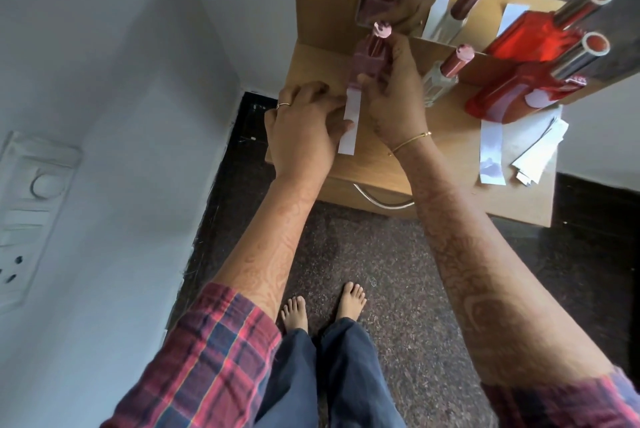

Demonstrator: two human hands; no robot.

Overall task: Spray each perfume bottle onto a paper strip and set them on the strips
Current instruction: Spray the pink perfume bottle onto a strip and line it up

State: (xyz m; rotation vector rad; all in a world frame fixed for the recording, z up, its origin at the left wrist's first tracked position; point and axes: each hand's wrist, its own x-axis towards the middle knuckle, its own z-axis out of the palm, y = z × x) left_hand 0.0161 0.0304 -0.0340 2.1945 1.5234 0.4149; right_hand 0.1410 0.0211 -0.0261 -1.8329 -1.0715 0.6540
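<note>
Your right hand (393, 98) is gripping the mauve perfume bottle (369, 62), fingers and thumb closed around its body as it is standing upright at the far end of a white paper strip (350, 122) on the wooden table (433, 178). Your left hand (304, 129) is lying flat beside the strip, fingers together and pressing its left edge. The clear bottle (441, 79) and the red bottle (523, 89) are standing to the right, the red one on another strip (491, 157), near loose paper pieces (543, 153).
</note>
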